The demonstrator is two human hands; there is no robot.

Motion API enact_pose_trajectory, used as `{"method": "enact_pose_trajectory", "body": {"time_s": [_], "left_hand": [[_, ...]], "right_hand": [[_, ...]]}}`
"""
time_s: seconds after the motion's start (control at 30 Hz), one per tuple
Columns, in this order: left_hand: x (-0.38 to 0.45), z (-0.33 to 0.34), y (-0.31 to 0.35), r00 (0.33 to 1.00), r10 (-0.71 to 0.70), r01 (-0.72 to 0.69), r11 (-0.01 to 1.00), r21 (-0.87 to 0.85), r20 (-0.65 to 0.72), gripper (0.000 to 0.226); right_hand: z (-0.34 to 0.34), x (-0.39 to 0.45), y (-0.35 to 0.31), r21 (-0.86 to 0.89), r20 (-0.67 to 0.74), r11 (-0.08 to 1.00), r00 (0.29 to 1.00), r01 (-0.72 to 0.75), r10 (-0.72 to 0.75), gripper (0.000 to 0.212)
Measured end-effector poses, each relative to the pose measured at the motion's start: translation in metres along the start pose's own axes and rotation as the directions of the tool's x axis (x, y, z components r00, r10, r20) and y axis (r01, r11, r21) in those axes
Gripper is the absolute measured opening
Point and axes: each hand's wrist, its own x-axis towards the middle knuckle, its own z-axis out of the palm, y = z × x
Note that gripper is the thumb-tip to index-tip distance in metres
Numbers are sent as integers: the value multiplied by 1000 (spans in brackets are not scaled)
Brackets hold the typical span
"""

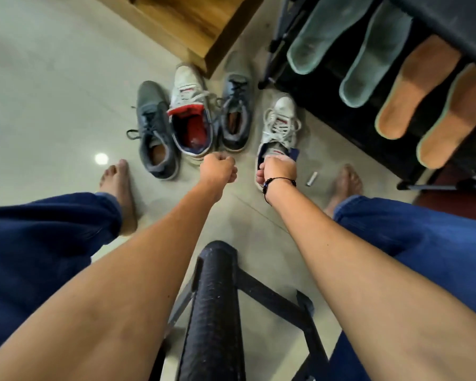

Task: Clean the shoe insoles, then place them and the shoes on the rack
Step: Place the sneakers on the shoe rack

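Observation:
Several shoes stand on the pale floor: a grey sneaker [154, 133] at the left, a white sneaker with red lining [190, 116], a second grey sneaker [235, 111], and a white sneaker [279, 125] at the right. My right hand [279, 167] grips the heel opening of that right white sneaker. My left hand [219, 167] hangs beside it as a loose fist and holds nothing. On the black rack [327, 105] at the upper right lie two pale green insoles [368, 56] and two orange insoles [429, 105].
A wooden block or step [193, 26] sits behind the shoes. A small silver cylinder [312, 178] lies on the floor by my right foot. A black stool frame [215, 312] stands between my knees. Both bare feet rest on the floor.

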Motion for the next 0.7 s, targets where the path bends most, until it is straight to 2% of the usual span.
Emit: {"method": "enact_pose_trajectory", "body": {"time_s": [0.13,0.23,0.3,0.37,0.43,0.5,0.6,0.7], "left_hand": [[17,-43,-9,996,-18,25,997,78,-89,19],[31,-60,-17,988,76,-28,944,330,-132,15],[40,-63,-20,981,177,-105,823,558,-76,19],[50,-60,-21,965,257,-211,648,732,51,31],[60,-55,-22,934,327,-291,464,837,143,37],[73,-50,-23,915,358,-304,319,898,183,39],[89,-42,-24,936,305,-256,244,935,176,42],[103,-37,-24,958,239,-217,251,943,157,43]], "right_hand": [[46,11,14,-254,103,963,992,94,-70,13],[56,4,5,-555,76,815,986,164,-147,27],[54,13,7,-730,8,670,981,137,-192,37],[50,28,14,-833,-34,545,974,95,-223,41],[46,39,23,-893,-8,445,985,71,-174,42],[44,47,29,-932,24,356,994,60,-104,43],[38,59,34,-958,89,270,996,93,-27,53],[39,69,37,-955,125,279,991,104,57,52]]}}
